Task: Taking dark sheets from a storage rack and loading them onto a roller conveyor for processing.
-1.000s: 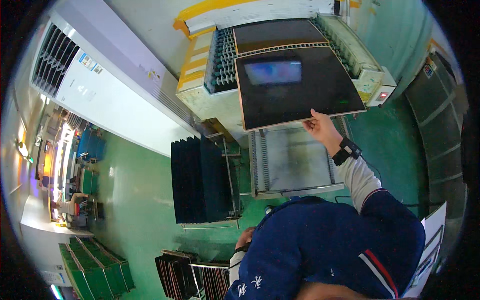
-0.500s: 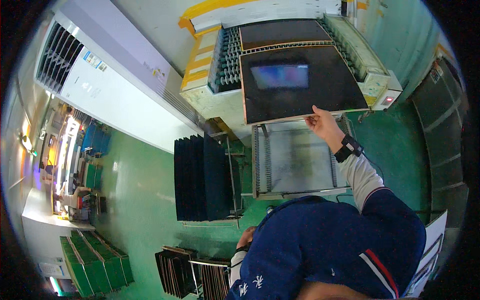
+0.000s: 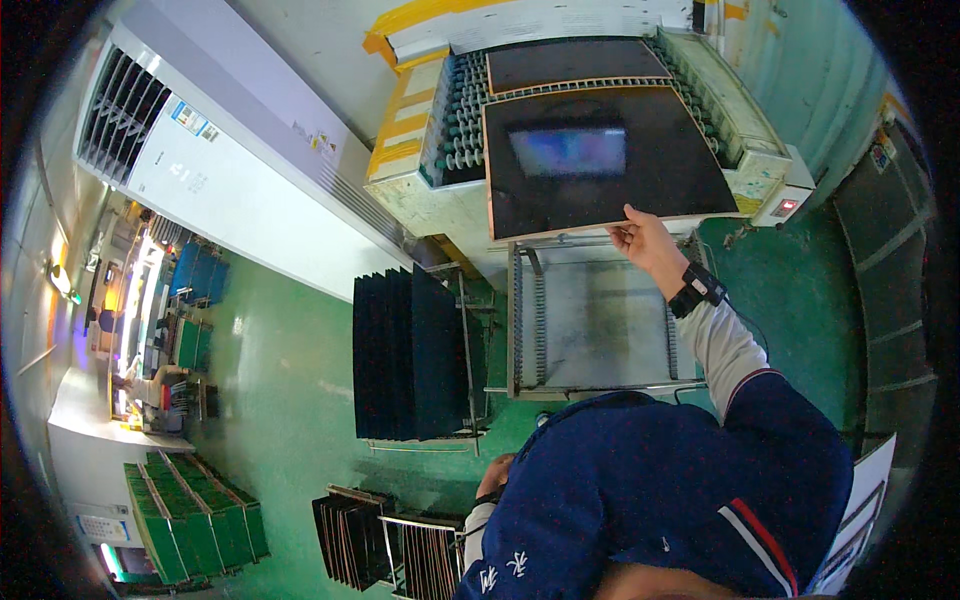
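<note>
Panel (image 3: 600, 192), black, upper centre of the frame, overhangs the rollers (image 3: 463, 120), so your right hand (image 3: 645, 245) pinches its near edge, presumably to steady it. Your left hand (image 3: 496, 473), lower centre (partly behind your jacket (image 3: 650, 475)), I cannot read.

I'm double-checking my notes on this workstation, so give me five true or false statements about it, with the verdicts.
1. The right hand pinches the near edge of the front black panel. True.
2. The left hand grips that panel too. False: the left hand is low beside the body, away from it.
3. A second black panel lies behind the first, on the roller conveyor. True.
4. The wristband on the right wrist is white. False: the wristband is black.
5. The white air conditioner stands on the person's right. False: the white air conditioner is on the left.
</note>
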The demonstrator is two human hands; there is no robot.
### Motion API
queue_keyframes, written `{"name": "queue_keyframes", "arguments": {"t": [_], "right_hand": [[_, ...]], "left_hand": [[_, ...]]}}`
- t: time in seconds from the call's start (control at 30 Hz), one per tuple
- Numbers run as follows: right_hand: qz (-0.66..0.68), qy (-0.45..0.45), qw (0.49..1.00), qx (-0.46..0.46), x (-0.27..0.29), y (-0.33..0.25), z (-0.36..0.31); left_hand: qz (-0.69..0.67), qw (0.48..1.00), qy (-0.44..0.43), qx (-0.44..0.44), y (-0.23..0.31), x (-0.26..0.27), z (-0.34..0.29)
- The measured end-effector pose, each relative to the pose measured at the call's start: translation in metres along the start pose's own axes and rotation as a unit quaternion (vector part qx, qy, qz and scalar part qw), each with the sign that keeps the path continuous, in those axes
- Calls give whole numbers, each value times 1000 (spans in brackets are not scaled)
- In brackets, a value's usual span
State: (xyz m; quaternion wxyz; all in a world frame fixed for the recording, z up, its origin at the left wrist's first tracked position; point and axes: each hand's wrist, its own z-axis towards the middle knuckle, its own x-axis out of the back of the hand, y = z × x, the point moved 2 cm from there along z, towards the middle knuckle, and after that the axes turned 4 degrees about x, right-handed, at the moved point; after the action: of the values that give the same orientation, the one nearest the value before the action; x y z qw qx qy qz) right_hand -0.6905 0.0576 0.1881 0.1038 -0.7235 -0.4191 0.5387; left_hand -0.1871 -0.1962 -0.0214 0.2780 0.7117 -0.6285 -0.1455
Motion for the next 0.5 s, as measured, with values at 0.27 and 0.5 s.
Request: {"name": "queue_keyframes", "arguments": {"t": [0.27,0.5], "right_hand": [[15,-10,1000,0,5,-4,16],[26,6,1000,-12,-16,2,25]], "left_hand": [[161,985,15,-59,39,-6,-25],[-49,998,-15,29,-52,8,41]]}}
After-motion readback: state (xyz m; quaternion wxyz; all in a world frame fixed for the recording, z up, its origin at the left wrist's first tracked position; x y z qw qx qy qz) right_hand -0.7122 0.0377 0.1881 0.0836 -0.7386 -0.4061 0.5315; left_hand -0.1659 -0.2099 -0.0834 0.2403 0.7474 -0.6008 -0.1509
